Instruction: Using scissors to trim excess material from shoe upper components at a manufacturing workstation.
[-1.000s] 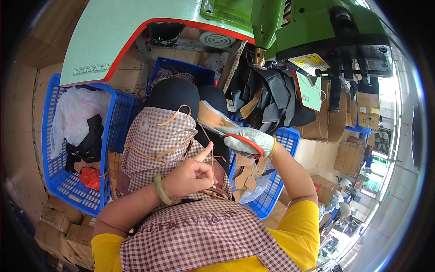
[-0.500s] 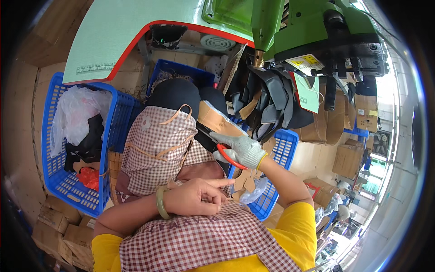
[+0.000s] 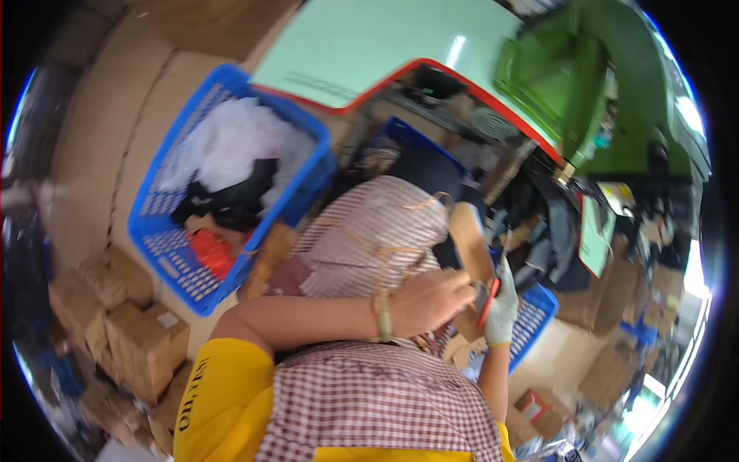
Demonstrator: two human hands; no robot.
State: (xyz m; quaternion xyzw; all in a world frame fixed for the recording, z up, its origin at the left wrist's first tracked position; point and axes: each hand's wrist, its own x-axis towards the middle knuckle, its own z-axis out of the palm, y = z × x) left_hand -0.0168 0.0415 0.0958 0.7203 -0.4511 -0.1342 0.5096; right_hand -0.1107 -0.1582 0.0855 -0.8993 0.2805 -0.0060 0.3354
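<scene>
My right hand point(image 3: 502, 312), in a pale knitted glove, holds red-handled scissors point(image 3: 488, 303) to the right of my lap, with the blades pointing away from me. To the left, my bare left hand point(image 3: 431, 302), a bangle on its wrist, has its fingers curled in; blur hides whether anything is between them. Just beyond both hands, a tan curved piece point(image 3: 471, 242) leans by my knee. A checked cloth with tan strips point(image 3: 373, 231) covers my lap.
A pale green table with a red edge point(image 3: 385, 46) and a green machine point(image 3: 627, 100) stand ahead. Blue baskets lie left point(image 3: 223, 304) and right point(image 3: 536, 319). Dark cut pieces point(image 3: 550, 223) hang below the machine. Cardboard boxes point(image 3: 138, 346) are stacked at lower left.
The view has swung, so the surroundings sit further right in it. My left index finger, stretched out before, is now curled in. My right hand still holds the scissors, now turned more upright.
</scene>
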